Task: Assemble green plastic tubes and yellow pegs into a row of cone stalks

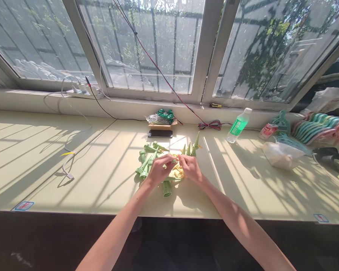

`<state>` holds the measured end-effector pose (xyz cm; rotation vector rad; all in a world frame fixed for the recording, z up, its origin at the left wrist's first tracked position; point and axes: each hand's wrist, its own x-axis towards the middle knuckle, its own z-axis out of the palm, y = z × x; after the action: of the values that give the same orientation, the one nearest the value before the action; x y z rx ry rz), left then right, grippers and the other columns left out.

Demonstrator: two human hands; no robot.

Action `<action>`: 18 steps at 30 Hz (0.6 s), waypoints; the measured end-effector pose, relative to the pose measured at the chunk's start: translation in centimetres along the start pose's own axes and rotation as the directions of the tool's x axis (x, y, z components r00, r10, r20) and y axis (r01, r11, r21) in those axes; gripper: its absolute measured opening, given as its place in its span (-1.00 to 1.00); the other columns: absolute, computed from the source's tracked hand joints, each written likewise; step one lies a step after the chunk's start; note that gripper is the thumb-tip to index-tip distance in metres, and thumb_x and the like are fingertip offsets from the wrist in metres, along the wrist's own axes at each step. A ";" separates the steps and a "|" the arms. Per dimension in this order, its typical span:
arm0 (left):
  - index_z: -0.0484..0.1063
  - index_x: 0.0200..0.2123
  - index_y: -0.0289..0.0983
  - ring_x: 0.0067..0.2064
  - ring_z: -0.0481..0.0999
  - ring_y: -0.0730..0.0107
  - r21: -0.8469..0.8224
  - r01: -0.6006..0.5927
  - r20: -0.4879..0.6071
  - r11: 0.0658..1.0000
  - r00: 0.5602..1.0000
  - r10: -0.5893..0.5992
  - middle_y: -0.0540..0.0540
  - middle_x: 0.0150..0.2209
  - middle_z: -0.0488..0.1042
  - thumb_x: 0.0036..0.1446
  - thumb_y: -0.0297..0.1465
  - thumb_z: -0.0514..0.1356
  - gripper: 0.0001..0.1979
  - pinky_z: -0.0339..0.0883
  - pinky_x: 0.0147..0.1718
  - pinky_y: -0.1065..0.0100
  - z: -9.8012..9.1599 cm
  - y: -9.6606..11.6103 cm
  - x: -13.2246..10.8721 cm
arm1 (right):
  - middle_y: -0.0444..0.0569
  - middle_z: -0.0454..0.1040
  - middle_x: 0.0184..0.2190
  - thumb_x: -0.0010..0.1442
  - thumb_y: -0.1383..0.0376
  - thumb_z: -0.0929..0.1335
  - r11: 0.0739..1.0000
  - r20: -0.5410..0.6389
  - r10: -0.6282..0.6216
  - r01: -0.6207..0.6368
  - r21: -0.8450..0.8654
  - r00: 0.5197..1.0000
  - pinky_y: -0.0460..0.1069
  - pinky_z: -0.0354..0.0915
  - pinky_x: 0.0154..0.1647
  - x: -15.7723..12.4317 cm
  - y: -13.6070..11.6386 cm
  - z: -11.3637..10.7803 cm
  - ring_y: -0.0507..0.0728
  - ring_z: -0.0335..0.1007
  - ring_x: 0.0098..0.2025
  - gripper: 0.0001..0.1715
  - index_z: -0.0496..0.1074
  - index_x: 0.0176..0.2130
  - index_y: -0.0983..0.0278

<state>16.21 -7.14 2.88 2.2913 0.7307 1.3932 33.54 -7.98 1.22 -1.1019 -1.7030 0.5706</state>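
My left hand (161, 168) is closed at the middle of the pile, fingers curled round a small green piece (174, 161) of which only a little shows. Close beside it, fingertips nearly meeting, my right hand (190, 167) is pinched; whatever it holds is too small to make out. Below and between the hands lie small yellow parts (178, 172). Hollow green plastic spikes (143, 169) are heaped left of my left hand, and one spike (167, 189) lies nearer the table edge. Beyond my right hand, several more green spikes (196, 143) point upward.
On the table (101, 188) behind the pile are a black phone (160, 133) and a small cardboard box (160, 127). A bottle (238, 126), a can (268, 130), a plastic bag (281, 154) and hangers (316, 128) stand right. A white cable (68, 174) lies left.
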 end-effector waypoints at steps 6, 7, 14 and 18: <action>0.53 -0.27 -0.26 -0.40 0.49 0.46 -0.036 0.173 -0.045 0.984 0.984 -0.174 -0.10 -0.27 0.57 0.25 -0.32 0.24 -0.87 0.50 -0.44 0.42 0.1 -0.2 0.0 | -0.18 0.11 -0.66 0.41 -0.15 0.08 1.000 -0.041 0.018 -0.018 -0.009 0.999 -0.06 -0.05 -0.56 0.6 0.7 0.0 -0.02 0.00 -0.60 -0.29 0.12 -0.58 0.24; 0.53 -0.26 -0.26 -0.39 0.50 0.46 -0.060 0.198 -0.049 0.978 0.978 -0.201 -0.11 -0.25 0.56 0.25 -0.31 0.24 -0.85 0.52 -0.44 0.42 -0.1 -0.1 0.2 | -0.17 0.12 -0.67 0.40 -0.17 0.06 1.000 -0.053 0.009 -0.010 -0.014 0.999 -0.05 -0.05 -0.56 0.7 0.8 -0.1 -0.02 0.01 -0.61 -0.27 0.11 -0.59 0.23; 0.54 -0.33 -0.29 -0.32 0.57 0.38 -0.075 0.244 -0.059 0.967 0.967 -0.249 -0.17 -0.16 0.49 0.19 -0.24 0.25 -0.78 0.58 -0.38 0.33 -1.5 1.6 5.4 | -0.14 0.16 -0.68 0.41 -0.17 0.04 0.997 -0.033 -0.062 0.060 -0.051 0.998 -0.02 0.01 -0.55 0.7 0.9 0.3 0.00 0.04 -0.62 -0.26 0.09 -0.61 0.21; 0.58 -0.30 -0.28 -0.31 0.60 0.29 0.042 0.228 -0.097 0.973 0.970 -0.223 -0.15 -0.24 0.59 0.13 -0.22 0.28 -0.77 0.53 -0.38 0.33 -0.3 1.6 9.5 | -0.18 0.09 -0.68 0.41 -0.13 0.07 0.997 0.016 -0.061 0.061 -0.037 0.998 -0.03 0.00 -0.55 0.4 0.8 0.8 -0.02 -0.02 -0.62 -0.30 0.00 -0.60 0.21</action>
<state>19.98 -2.72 10.58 2.1155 1.0335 1.3937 33.12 -7.19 0.49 -1.0708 -1.7605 0.5118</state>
